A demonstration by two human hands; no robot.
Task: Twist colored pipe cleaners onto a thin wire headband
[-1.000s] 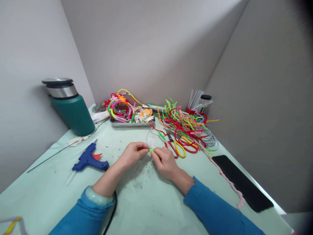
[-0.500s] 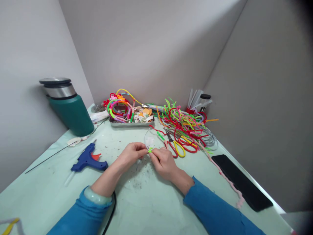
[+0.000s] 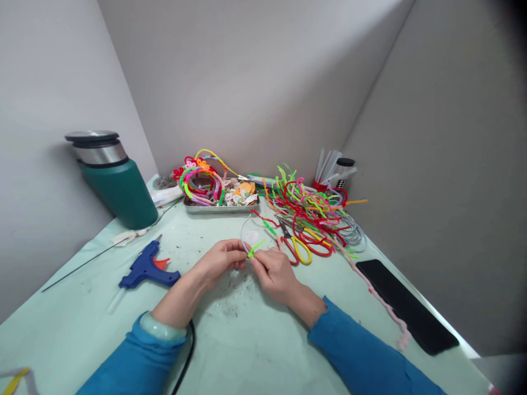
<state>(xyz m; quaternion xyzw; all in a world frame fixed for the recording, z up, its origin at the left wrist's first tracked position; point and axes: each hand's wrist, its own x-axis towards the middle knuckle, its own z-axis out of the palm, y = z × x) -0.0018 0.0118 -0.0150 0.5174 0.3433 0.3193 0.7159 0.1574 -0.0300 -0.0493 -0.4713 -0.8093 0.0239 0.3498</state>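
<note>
Over the middle of the table, my left hand [image 3: 226, 260] pinches a thin pale grey wire [image 3: 242, 233] that curves upward from the fingertips. My right hand [image 3: 275, 273] is closed beside it, thumb and forefinger on a bright green pipe cleaner [image 3: 256, 248] that sits against the wire. One green end sticks out up and to the right. The fingertips of both hands almost meet, and they hide part of the joint. Just beyond my right hand lie scissors with red and yellow handles [image 3: 302, 250] and a short green and pink pipe cleaner piece [image 3: 270, 228].
A blue glue gun [image 3: 148, 267] lies left, near a green bottle [image 3: 119, 189]. At the back stands a metal tray [image 3: 222, 209] with coloured hoops and scraps. A heap of pipe cleaners [image 3: 304, 200] lies back right, with a black phone-like slab [image 3: 405, 307] nearer.
The green pipe cleaner now shows a longer free end pointing up and right. The grey wire has shifted slightly left. Both hands stay nearly in place.
</note>
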